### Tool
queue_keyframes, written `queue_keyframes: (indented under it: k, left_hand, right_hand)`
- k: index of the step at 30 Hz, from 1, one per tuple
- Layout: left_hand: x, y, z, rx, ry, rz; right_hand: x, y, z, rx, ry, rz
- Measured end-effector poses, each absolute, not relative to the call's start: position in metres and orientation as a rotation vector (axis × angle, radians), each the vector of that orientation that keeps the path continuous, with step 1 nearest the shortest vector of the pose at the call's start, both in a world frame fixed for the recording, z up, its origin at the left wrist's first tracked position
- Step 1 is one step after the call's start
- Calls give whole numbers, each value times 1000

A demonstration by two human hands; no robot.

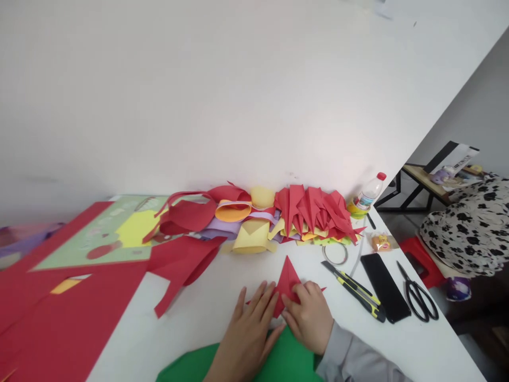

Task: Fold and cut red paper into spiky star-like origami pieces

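A red folded-paper piece (287, 278) with a pointed tip lies on the white table in front of me. My left hand (254, 323) rests flat on its left side, fingers stretched out. With bent fingers, my right hand (308, 313) pinches the paper's right side near the lower middle. Small red points stick out to both sides, and my hands hide part of the folds. Under my wrists lies a green sheet (290, 358), close to the table's near edge.
Red folded pieces (308, 209) are heaped by the wall beside yellow paper (250, 236). To the right are a bottle (370, 192), tape (334, 253), a utility knife (358, 292), a black case (385, 286) and scissors (419, 297). Red sheets (79, 329) cover the left.
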State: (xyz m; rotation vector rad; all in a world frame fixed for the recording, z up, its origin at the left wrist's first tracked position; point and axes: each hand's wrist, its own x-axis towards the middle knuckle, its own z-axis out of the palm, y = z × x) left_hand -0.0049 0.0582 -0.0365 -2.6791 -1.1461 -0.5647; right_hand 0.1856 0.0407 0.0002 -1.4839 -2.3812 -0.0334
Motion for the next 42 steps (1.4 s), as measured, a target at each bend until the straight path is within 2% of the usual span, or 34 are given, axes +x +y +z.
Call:
queue_keyframes:
  k: [11, 24, 42]
  left_hand:
    - [4, 57, -25, -2660, -1258, -561]
    - [-2, 64, -27, -2684, -1372, -471]
    - [-2, 61, -19, -2695, -1364, -658]
  right_hand:
    - [191, 49, 2, -1495, -2277, 219]
    - [195, 51, -1, -1510, -2198, 264]
    - [201, 49, -4, -1452, -2126, 302]
